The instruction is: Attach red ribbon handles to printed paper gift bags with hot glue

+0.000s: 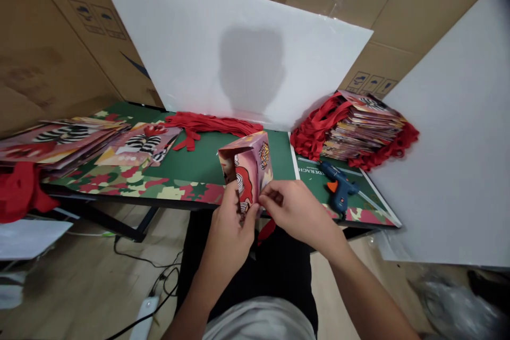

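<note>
Over my lap, at the table's front edge, I hold a printed paper gift bag [263, 162] in pink and red, its folded opening facing me and to the left. My left hand [231, 228] is closed round its lower left side, thumb on the front. My right hand [292, 204] pinches at the bag's lower right edge, thumb and forefinger together. Below the hands hangs a piece of red ribbon [266, 231]; its upper end is hidden by my fingers.
A blue glue gun [338, 186] lies at right, before a stack of printed bags [364, 125] with red ribbons. More red ribbons [223, 123] lie at the back. Flat printed pieces [59, 141] are piled at left. A white board [191, 37] stands behind the table.
</note>
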A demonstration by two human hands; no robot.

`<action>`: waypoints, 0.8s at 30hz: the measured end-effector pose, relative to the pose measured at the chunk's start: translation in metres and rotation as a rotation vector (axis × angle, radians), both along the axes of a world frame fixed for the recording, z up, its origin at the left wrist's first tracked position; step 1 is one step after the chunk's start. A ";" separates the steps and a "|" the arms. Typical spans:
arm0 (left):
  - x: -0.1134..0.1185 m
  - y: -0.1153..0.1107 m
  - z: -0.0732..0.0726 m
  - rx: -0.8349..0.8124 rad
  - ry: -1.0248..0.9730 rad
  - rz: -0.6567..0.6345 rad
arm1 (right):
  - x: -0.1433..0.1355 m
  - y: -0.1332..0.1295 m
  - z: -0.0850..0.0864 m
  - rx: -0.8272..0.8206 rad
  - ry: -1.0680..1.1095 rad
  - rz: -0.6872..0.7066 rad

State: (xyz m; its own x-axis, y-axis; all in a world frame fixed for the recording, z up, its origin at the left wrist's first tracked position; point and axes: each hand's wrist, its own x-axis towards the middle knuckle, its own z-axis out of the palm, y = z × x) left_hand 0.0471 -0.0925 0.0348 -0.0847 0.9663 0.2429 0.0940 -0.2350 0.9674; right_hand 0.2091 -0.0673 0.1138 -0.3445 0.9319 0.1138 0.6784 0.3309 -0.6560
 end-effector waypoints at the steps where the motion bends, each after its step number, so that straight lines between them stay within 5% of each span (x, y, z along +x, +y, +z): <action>1: -0.001 0.000 0.000 -0.016 0.001 -0.006 | -0.001 -0.001 -0.004 0.005 0.049 0.001; 6: -0.004 0.002 0.004 -0.096 -0.046 -0.059 | 0.002 -0.002 -0.018 -0.058 0.345 0.003; 12: -0.007 0.006 0.007 -0.106 -0.131 -0.157 | 0.022 0.002 -0.024 -0.162 0.235 0.136; 19: -0.010 0.015 0.016 -0.138 -0.127 -0.167 | 0.026 0.014 -0.032 -0.153 0.286 0.115; 24: -0.028 0.022 0.018 -0.136 -0.105 -0.111 | 0.066 0.006 -0.040 -0.259 0.290 0.078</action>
